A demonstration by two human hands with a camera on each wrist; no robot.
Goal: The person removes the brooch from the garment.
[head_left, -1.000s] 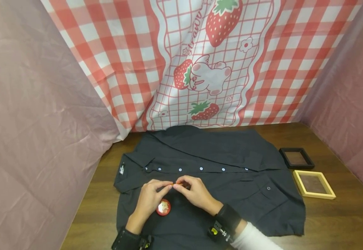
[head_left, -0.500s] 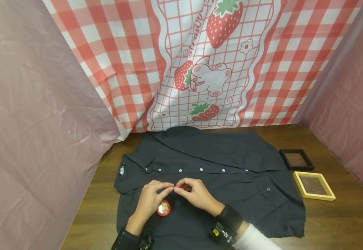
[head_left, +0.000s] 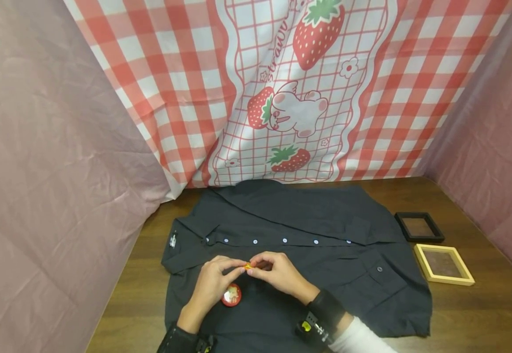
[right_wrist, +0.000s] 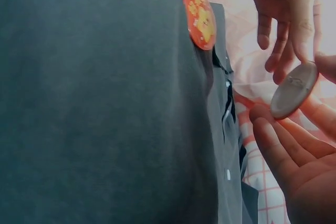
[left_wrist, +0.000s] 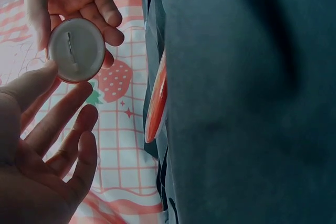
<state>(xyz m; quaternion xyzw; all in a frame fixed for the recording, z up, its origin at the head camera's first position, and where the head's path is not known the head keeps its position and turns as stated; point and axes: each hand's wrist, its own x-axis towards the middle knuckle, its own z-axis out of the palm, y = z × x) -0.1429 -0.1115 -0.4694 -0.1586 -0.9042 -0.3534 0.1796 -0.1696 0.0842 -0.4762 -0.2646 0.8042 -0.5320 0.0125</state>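
Observation:
Above the dark button-up shirt, both hands hold one round pin badge between them. Its plain back, with a metal pin across it, shows in the left wrist view, where the badge is seen nearly face-on. My left hand pinches one edge between thumb and finger. The opposite edge is pinched by my right hand. From the head only a small orange-yellow part of the held badge shows between the fingertips. A second, red badge with yellow figures lies against the shirt, close to my left hand; its fastening is hidden.
To the right of the shirt, a black square frame and a pale yellow frame lie on the wooden table. A checked strawberry cloth hangs behind, and pinkish drapes stand at both sides.
The held badge has tilted from edge-on, so a bit of its orange-yellow side now shows to the head. Both hands keep their pinch and have barely moved. The red badge stays put.

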